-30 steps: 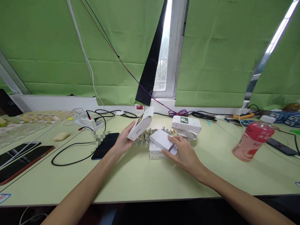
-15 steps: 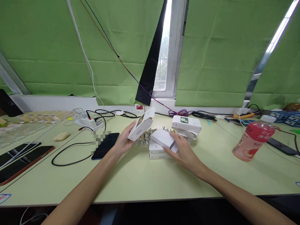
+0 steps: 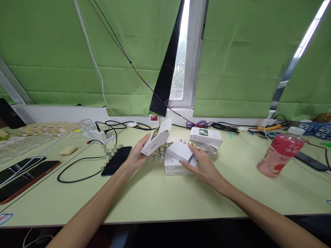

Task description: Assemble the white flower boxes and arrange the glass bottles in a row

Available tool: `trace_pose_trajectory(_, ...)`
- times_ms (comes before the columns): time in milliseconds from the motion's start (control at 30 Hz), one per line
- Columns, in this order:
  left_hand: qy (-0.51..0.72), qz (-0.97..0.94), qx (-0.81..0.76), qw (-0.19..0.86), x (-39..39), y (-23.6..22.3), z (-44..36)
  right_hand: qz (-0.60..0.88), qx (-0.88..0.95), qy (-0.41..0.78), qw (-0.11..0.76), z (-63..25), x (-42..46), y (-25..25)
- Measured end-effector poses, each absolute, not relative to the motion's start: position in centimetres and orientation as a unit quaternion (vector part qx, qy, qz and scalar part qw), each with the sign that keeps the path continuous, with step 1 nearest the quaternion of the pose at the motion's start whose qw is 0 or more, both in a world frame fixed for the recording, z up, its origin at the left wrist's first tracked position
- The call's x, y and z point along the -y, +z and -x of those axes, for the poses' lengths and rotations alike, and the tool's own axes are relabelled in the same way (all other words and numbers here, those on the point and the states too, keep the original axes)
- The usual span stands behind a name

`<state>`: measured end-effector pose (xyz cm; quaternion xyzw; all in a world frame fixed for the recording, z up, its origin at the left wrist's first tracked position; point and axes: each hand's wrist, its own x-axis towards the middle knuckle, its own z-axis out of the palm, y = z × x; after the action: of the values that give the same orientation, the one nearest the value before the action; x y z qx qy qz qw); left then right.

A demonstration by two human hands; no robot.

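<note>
My left hand [image 3: 139,153] grips a white printed box [image 3: 156,142], tilted up off the table with a flap sticking out at its upper right end. In my right hand [image 3: 203,162] is a plain white carton piece [image 3: 179,151], its fold squeezed between thumb and fingers. That piece is just above a stack of white boxes [image 3: 174,168] on the table. Small shiny silvery and gold items [image 3: 161,151] lie behind and between the hands, partly hidden. Farther back on the right, more white boxes [image 3: 205,136] are piled at uneven angles.
A pink drink bottle [image 3: 280,151] stands at the right. A dark phone [image 3: 116,161] lies beside my left forearm, with a black cable looped left of it. More phones [image 3: 28,179] are at the far left. A power strip [image 3: 97,134] and bundled cables run along the back.
The carton piece in my right hand has tilted slightly and shifted a little to the right. Both hands keep their holds, and the printed box has hardly moved.
</note>
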<state>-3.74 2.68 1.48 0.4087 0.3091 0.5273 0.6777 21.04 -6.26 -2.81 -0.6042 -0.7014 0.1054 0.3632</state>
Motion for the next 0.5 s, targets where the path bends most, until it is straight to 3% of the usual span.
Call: trace_pose_trajectory(500, 0.518, -0.388, -0.301, 0.701, -2.77, 1.55, 3.86, 0.605, 0.705, 0.105, 0.355, -21.28, 6.03, -2.60)
